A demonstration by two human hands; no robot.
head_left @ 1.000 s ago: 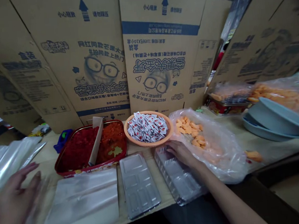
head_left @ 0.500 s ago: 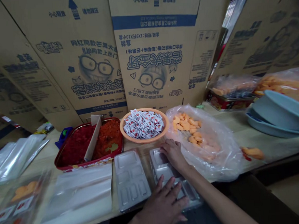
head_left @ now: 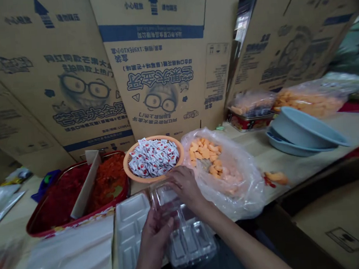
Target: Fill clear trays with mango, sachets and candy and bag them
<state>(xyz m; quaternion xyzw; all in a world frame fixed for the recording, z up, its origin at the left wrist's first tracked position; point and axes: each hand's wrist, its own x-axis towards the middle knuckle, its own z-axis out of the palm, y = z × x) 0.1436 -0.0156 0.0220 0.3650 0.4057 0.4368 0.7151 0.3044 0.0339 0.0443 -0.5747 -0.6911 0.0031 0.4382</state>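
A clear plastic compartment tray (head_left: 191,242) is held tilted above the table's front edge. My left hand (head_left: 154,236) grips its left side, thumb over the rim. At the tray's far end, my right hand (head_left: 186,187) has its fingers bent over the edge; the fingertips are partly hidden. Left of my left hand lies another compartment tray (head_left: 128,220), partly covered by that hand. Just beyond my right hand stands an orange bowl (head_left: 153,180) full of small white sachets (head_left: 153,157) with red marks.
A red tin (head_left: 35,226) with dark red and orange food, split by a cardboard divider (head_left: 86,186), stands left. An open plastic bag (head_left: 244,179) of orange pieces (head_left: 205,149) lies right, before blue basins (head_left: 302,134). Cardboard boxes (head_left: 157,41) wall the back.
My left hand has gone from lying spread over the tray to gripping its left side. The tray is now lifted and tilted between both hands. The view has swung right.
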